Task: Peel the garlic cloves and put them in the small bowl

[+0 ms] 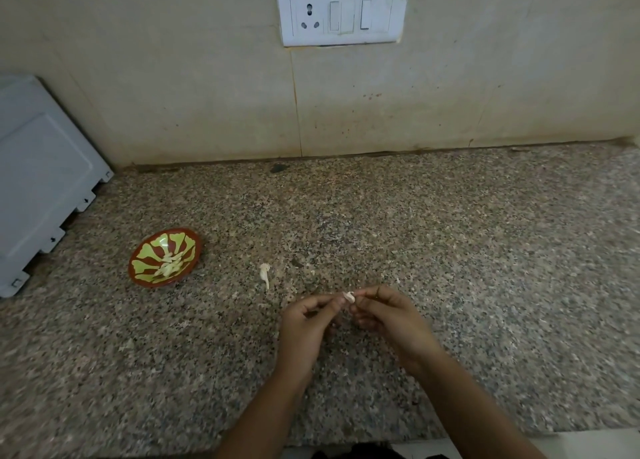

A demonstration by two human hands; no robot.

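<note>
Both hands, left [304, 323] and right [388, 315], pinch one clove [349, 296] between their fingertips above the counter [450, 251], and the bowl [165, 257] with peeled cloves sits well left of this grip

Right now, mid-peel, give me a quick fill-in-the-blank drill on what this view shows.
1. The garlic clove is held between the fingers of ____ hands.
2. The small bowl sits to the ____ of the left hand.
3. The peeled cloves lie inside the ____.
4. A loose bit of garlic skin lies on the ____.

Missing words: both; left; bowl; countertop
</note>
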